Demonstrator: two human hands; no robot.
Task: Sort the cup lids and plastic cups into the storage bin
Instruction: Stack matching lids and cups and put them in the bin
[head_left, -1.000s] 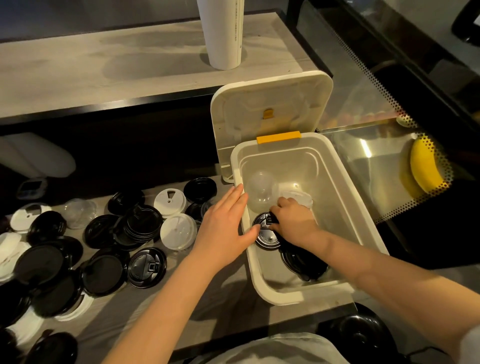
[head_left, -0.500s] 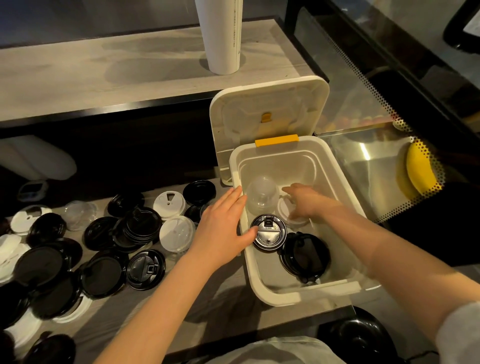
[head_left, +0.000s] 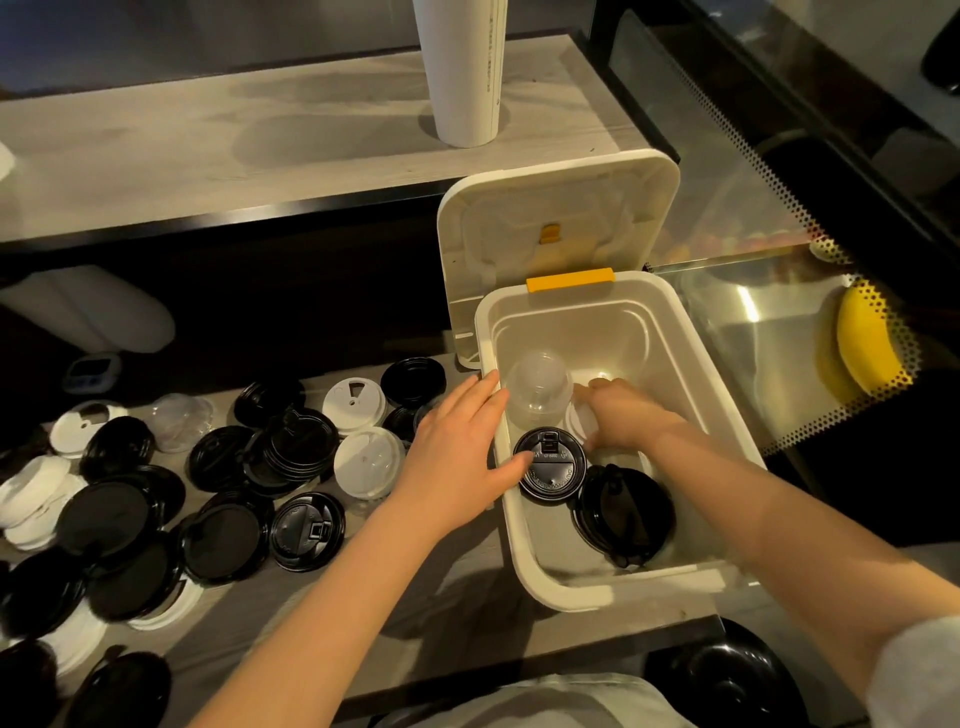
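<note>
The white storage bin (head_left: 727, 410) stands open at the table's right, its lid with a yellow latch tipped back. Inside lie a clear dome lid (head_left: 537, 387), a black lid (head_left: 558, 470), a stack of black lids (head_left: 626, 514) and a white lid (head_left: 577, 423). My left hand (head_left: 457, 457) lies flat over the bin's left rim, fingers apart, thumb touching the black lid. My right hand (head_left: 626, 415) is inside the bin, fingers curled down onto the white lid, which it mostly hides. Several black, white and clear lids (head_left: 218, 483) are spread over the table left of the bin.
A tall white cup stack (head_left: 465, 73) stands on the raised shelf behind. A glass display case (head_left: 779, 322) with a yellow banana (head_left: 865, 338) flanks the bin's right side. A black bowl (head_left: 727, 675) sits below the table's front edge. A small timer (head_left: 91, 366) lies at far left.
My right hand left the black lid and moved back in the bin onto the white lid. My left hand stayed on the bin's rim.
</note>
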